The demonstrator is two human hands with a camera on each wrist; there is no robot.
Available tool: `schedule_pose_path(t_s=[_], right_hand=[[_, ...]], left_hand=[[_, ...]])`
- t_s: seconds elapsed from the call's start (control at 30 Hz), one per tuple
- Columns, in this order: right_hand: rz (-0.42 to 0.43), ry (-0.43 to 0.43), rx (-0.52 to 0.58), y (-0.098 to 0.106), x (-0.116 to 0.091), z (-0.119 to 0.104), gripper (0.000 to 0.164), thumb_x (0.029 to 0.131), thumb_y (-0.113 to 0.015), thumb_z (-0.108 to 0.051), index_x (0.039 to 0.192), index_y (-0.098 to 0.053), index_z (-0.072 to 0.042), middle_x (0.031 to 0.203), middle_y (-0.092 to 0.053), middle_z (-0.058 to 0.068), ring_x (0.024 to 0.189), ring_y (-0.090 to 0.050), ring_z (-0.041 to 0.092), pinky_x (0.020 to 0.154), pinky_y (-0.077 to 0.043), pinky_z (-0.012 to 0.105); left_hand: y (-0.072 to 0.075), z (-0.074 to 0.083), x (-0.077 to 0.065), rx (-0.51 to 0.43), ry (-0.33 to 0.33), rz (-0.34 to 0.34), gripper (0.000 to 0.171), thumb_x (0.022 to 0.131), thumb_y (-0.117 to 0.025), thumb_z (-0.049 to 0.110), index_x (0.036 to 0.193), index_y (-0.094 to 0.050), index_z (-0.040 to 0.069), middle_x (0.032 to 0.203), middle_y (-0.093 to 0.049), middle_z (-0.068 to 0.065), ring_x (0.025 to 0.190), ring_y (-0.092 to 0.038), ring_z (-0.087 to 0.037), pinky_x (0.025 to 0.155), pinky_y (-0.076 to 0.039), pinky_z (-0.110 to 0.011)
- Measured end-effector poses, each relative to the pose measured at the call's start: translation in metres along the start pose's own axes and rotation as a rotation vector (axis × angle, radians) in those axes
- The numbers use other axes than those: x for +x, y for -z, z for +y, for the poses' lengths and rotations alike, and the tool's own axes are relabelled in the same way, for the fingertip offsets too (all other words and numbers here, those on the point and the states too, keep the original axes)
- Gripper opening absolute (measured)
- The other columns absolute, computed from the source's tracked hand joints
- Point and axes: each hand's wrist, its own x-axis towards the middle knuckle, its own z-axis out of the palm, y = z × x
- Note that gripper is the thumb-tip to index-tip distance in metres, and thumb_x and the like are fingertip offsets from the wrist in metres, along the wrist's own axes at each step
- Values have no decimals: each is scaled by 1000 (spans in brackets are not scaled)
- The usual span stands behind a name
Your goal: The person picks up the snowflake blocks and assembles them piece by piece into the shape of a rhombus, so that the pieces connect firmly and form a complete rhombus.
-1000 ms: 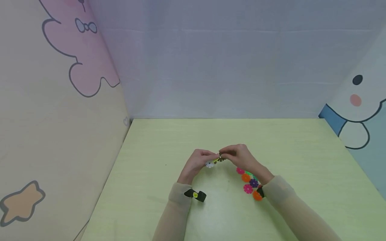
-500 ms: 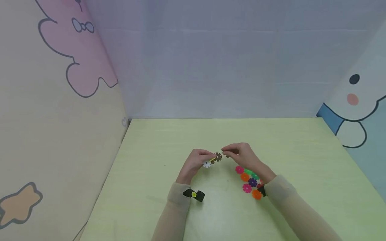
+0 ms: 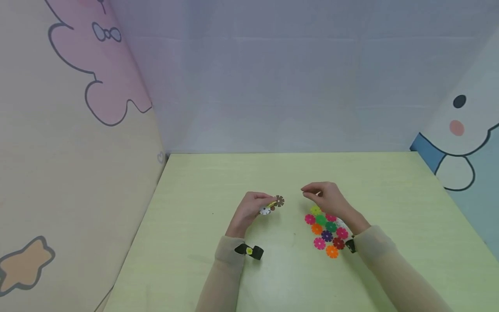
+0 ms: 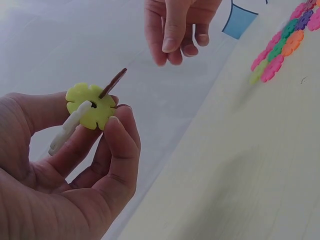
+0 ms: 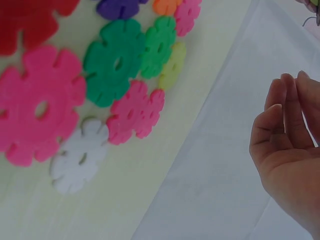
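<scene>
My left hand [image 3: 251,210] pinches a small cluster of notched, flower-shaped plastic discs between thumb and fingers. At its centre is a yellow disc [image 4: 90,112]. A white disc [image 4: 70,130] and a brown disc [image 4: 114,83] stick out edge-on from it; in the head view the brown disc [image 3: 279,201] faces the camera. My right hand [image 3: 327,197] hovers to the right, apart from the cluster. Its fingers are loosely bent with nothing visible between them. Nearest below this hand lie a yellow-green disc [image 3: 315,209] and a pink disc [image 3: 331,217].
A patch of loose discs lies on the pale table [image 3: 218,268] beneath my right forearm, among them a purple disc [image 3: 326,235], an orange disc [image 3: 332,251] and a white disc [image 5: 80,157]. A curtain [image 3: 273,86] hangs behind the table, with printed panels at both sides.
My right hand has let go of the brown disc and moved right, baring more discs beneath it. My left hand has shifted slightly left, still holding the cluster.
</scene>
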Motion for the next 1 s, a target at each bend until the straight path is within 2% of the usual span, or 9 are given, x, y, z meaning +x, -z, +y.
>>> schedule_pose_path(t_s=[0.23, 0.53, 0.7, 0.83, 1.0], right_hand=[[-30, -46, -33, 6, -5, 16, 22, 90, -67, -10, 110, -69, -2, 102, -69, 9, 90, -62, 23, 76, -51, 42], [-131, -193, -113, 15, -17, 37, 30, 88, -68, -10, 116, -66, 2, 111, -64, 16, 100, -56, 35, 85, -47, 50], [-164, -259, -147, 15, -21, 46, 35, 84, -74, -14, 113, -66, 2, 109, -64, 16, 97, -57, 33, 85, -47, 48], [-168, -283, -156, 16, -25, 52, 38, 82, -77, -18, 112, -66, 3, 105, -65, 15, 94, -58, 31, 83, -48, 47], [-160, -290, -160, 15, -28, 57, 38, 81, -78, -21, 110, -67, 3, 102, -65, 14, 92, -57, 30, 83, -48, 47]], left_hand=[[2, -1, 0, -11, -5, -2, 22, 85, -73, 13, 93, -71, -7, 94, -69, -13, 71, -65, -17, 60, -49, -23], [1, -3, 2, 9, -12, 6, 22, 85, -74, 14, 93, -72, -6, 91, -69, -12, 70, -65, -17, 60, -49, -24], [0, -1, 1, 19, -4, 0, 20, 87, -71, 11, 94, -72, -8, 93, -69, -13, 72, -65, -18, 60, -49, -24], [-3, 11, -9, 29, -18, -5, 18, 88, -68, 8, 95, -71, -9, 93, -68, -15, 73, -65, -19, 61, -49, -24], [-2, 4, -5, 11, -32, 1, 20, 86, -72, 12, 92, -72, -7, 93, -69, -14, 72, -65, -19, 61, -50, -23]])
